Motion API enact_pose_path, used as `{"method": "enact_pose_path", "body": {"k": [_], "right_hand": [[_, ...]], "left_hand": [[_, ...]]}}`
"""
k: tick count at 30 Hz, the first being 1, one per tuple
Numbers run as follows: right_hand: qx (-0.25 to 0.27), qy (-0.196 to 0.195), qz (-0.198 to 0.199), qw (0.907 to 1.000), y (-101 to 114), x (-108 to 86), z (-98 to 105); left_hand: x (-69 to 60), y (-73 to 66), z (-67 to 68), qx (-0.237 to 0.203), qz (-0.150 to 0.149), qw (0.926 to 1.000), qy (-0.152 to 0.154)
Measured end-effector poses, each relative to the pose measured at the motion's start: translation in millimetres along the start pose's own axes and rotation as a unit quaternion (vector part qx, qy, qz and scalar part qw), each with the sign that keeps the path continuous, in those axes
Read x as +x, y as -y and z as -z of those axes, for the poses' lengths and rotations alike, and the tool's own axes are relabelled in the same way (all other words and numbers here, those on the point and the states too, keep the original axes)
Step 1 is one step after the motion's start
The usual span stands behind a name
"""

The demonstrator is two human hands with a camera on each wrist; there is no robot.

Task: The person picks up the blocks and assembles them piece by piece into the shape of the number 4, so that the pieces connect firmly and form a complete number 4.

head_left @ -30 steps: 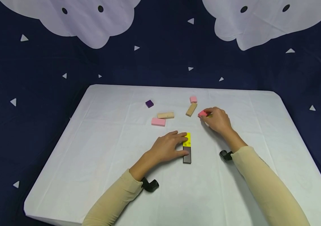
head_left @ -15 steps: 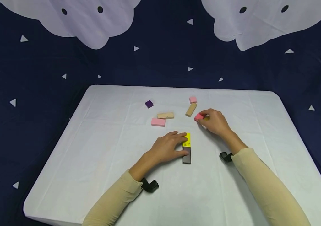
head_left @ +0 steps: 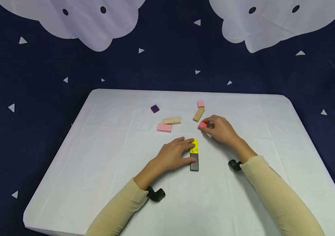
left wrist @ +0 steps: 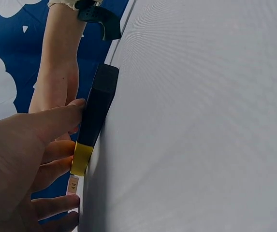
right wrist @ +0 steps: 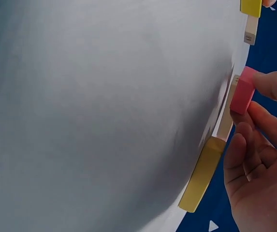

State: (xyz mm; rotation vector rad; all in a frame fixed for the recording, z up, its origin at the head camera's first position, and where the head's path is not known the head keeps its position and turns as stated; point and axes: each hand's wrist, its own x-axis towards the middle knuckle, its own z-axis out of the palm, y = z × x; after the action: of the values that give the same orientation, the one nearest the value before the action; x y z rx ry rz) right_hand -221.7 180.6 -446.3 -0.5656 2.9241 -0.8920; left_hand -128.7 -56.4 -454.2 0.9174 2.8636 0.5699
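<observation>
The left hand (head_left: 170, 154) rests with spread fingers against a yellow block (head_left: 195, 149) and its thumb on a black block (head_left: 194, 165), which lie end to end. In the left wrist view, the thumb of the left hand (left wrist: 20, 154) touches the black block (left wrist: 96, 108), while the fingers are beside the yellow block (left wrist: 82, 158). Beyond them, the right hand (head_left: 224, 131) pinches a reddish-pink block (head_left: 202, 125) between thumb and fingertips. The right wrist view shows this block (right wrist: 244, 92) tilted in the right hand (right wrist: 269, 169), its other fingers curled.
Behind the hands lie a light pink block (head_left: 164, 128), two wooden blocks (head_left: 171, 121) (head_left: 198, 114), a small pink block (head_left: 200, 104) and a purple block (head_left: 154, 108). A separate yellow block (right wrist: 203, 174) lies near the right hand. White cloth covers the table (head_left: 96, 147).
The right hand has moved left and slightly toward the wearer with the reddish-pink block. The left hand has kept its place on the yellow and black blocks.
</observation>
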Motion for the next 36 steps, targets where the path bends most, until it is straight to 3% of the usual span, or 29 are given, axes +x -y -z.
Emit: {"method": "enact_pose_path", "body": {"k": [36], "right_hand": [[-0.005, 0.069, 0.082, 0.9942, 18.7, -5.9, -9.6]], "left_hand": [[0.0, 0.3, -0.2, 0.002, 0.001, 1.0000, -0.002]]}}
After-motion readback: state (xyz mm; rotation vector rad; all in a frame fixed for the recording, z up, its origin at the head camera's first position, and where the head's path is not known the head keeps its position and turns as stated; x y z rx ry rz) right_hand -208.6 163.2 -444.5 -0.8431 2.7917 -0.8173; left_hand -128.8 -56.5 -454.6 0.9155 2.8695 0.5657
